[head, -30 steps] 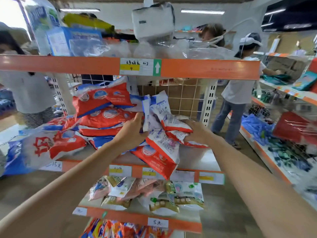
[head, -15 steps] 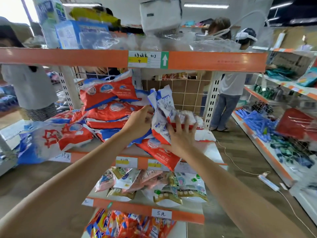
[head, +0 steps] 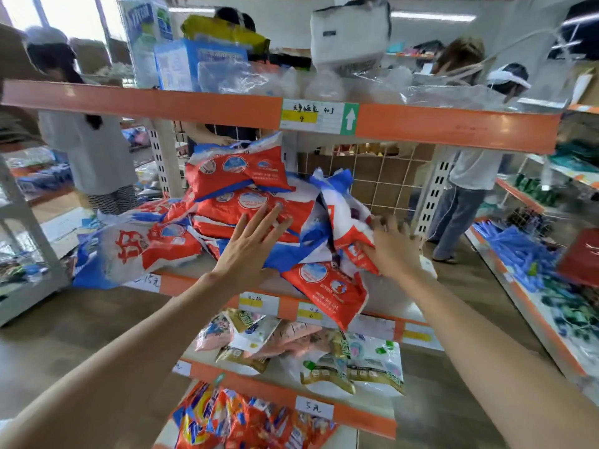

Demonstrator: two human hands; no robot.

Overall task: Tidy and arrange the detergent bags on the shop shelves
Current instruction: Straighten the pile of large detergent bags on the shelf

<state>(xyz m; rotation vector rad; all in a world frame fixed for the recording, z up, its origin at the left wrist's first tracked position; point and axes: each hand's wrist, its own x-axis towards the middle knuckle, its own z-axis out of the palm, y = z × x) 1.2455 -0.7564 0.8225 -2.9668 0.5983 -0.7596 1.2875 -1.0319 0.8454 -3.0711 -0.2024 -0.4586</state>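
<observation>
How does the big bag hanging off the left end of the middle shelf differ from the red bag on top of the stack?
The big bag is clearly larger than the top bag. It shows much white and blue with one large red character; the top bag is mostly red with round emblems. It droops over the shelf edge; the top bag lies on the stack, tilted. Both are red, white and blue, and neither hand touches them.

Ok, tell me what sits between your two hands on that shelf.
In the head view, a crumpled blue, white and red detergent bag stands between the left hand and the right hand, which touches its right side.
</observation>
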